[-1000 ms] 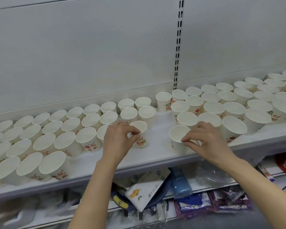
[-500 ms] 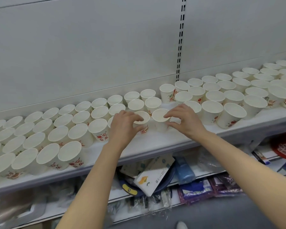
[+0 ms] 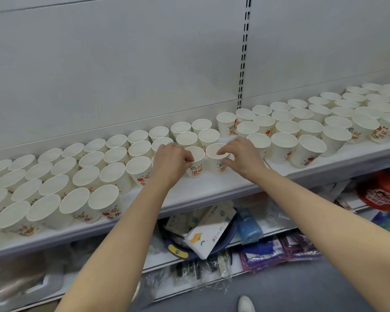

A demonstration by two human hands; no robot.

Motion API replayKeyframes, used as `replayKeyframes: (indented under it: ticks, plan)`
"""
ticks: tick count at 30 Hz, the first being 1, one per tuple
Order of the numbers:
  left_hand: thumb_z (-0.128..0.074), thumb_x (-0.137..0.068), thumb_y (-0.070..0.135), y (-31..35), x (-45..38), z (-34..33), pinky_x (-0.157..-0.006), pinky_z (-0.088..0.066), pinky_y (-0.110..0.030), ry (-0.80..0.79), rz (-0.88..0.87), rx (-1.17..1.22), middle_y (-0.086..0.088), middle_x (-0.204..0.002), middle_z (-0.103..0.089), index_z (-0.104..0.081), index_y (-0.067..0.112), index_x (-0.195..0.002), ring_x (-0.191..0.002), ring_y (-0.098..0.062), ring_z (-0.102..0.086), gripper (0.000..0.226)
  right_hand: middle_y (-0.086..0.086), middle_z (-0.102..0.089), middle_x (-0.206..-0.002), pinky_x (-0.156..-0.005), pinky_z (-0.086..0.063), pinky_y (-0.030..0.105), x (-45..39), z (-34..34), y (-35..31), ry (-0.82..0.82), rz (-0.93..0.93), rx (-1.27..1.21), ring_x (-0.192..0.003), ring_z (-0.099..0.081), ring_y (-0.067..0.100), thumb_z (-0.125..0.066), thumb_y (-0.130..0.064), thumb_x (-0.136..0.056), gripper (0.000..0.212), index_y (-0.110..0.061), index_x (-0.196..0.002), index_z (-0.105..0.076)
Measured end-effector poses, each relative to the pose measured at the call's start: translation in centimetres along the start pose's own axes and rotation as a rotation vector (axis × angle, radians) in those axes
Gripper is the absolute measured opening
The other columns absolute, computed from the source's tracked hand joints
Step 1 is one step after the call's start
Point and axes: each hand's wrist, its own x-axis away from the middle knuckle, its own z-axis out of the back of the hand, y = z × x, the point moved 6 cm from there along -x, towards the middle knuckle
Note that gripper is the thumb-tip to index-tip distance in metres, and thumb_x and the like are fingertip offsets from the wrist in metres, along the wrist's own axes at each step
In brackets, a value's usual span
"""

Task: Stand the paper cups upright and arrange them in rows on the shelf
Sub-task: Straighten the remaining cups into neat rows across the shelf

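Note:
Several white paper cups with red and green print stand upright in rows along the white shelf [image 3: 212,188]. In the middle gap, two cups stand side by side. My left hand [image 3: 170,162] grips the left cup [image 3: 196,162] at its rim and side. The right cup [image 3: 216,159] is pinched at the rim by my right hand [image 3: 242,155]. One block of rows [image 3: 81,176] fills the shelf to the left of my hands, another block [image 3: 313,127] fills it to the right.
A grey back panel with a slotted upright [image 3: 243,52] rises behind the cups. Below the shelf, a lower shelf holds a white tissue pack [image 3: 209,233], blue packets [image 3: 249,226] and wrapped goods. A red item [image 3: 379,194] lies at the right. A shoe tip [image 3: 245,304] shows on the floor.
My right hand carried its cup leftward from the front of the right block and set it beside the cup in my left hand. The view shifted slightly right.

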Motion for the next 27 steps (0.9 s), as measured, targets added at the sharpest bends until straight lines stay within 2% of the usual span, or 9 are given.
replayKeyframes:
  ticks: [9,12,14,17,20,24,27]
  plan:
    - [-0.066,-0.088,0.035,-0.5,0.0,-0.5,-0.078,-0.035,-0.032,0.022,0.006,-0.015,0.006,-0.097,-0.070,-0.073,0.031,-0.095,-0.094,-0.020,-0.053,0.011,0.000,-0.072,-0.089,-0.080,-0.043,0.040,-0.1,-1.4,-0.7,-0.032,-0.032,-0.041,-0.093,-0.054,0.025,-0.070,-0.016,-0.083,0.011,-0.018,-0.092,-0.075]
    - [-0.069,-0.085,0.035,-0.8,0.1,-0.6,-0.078,-0.035,-0.032,0.015,0.037,0.035,0.006,-0.106,-0.070,-0.072,0.031,-0.102,-0.098,-0.020,-0.052,0.017,-0.001,-0.071,-0.092,-0.080,-0.045,0.039,-0.5,-1.6,-0.9,-0.057,-0.008,-0.042,-0.096,-0.053,0.023,-0.069,-0.018,-0.083,0.015,-0.020,-0.097,-0.074]
    - [-0.072,-0.082,0.036,-0.7,0.1,-0.5,-0.082,-0.038,-0.033,0.038,0.049,0.063,0.007,-0.114,-0.067,-0.070,0.032,-0.107,-0.100,-0.020,-0.052,0.026,-0.002,-0.070,-0.100,-0.083,-0.043,0.035,-0.9,-1.1,-1.0,-0.037,0.013,-0.052,-0.100,-0.052,0.021,-0.072,-0.023,-0.081,0.024,-0.020,-0.105,-0.072]
    - [-0.075,-0.079,0.039,0.5,-0.1,0.3,-0.082,-0.041,-0.032,0.130,0.071,0.173,0.009,-0.114,-0.066,-0.070,0.032,-0.110,-0.099,-0.018,-0.053,0.033,-0.001,-0.070,-0.102,-0.085,-0.044,0.036,-0.4,0.7,-0.3,0.096,0.060,-0.086,-0.098,-0.054,0.024,-0.078,-0.027,-0.076,0.033,-0.016,-0.106,-0.071]
    - [-0.073,-0.081,0.039,4.3,-0.9,0.4,-0.083,-0.043,-0.032,0.191,0.040,0.282,0.010,-0.108,-0.066,-0.069,0.032,-0.111,-0.099,-0.016,-0.053,0.031,-0.002,-0.069,-0.098,-0.084,-0.043,0.029,2.3,3.6,2.5,0.318,0.035,-0.100,-0.096,-0.055,0.021,-0.077,-0.026,-0.077,0.027,-0.016,-0.101,-0.071]
    - [-0.071,-0.083,0.038,11.5,-3.8,-2.2,-0.093,-0.043,-0.031,0.072,-0.013,0.425,0.009,-0.123,-0.060,-0.063,0.030,-0.120,-0.115,-0.014,-0.050,0.039,-0.001,-0.069,-0.094,-0.083,-0.040,0.023,8.0,7.2,8.1,0.519,-0.113,-0.069,-0.094,-0.052,0.018,-0.074,-0.021,-0.078,0.022,-0.013,-0.097,-0.072]
    - [-0.076,-0.078,0.039,14.6,-6.2,-5.1,-0.096,-0.041,-0.032,-0.033,0.078,0.502,0.004,-0.133,-0.051,-0.055,0.025,-0.123,-0.123,-0.017,-0.046,0.052,0.000,-0.068,-0.095,-0.085,-0.037,0.021,11.5,9.4,12.0,0.578,-0.226,-0.061,-0.094,-0.054,0.022,-0.077,-0.018,-0.077,0.022,-0.012,-0.098,-0.071]
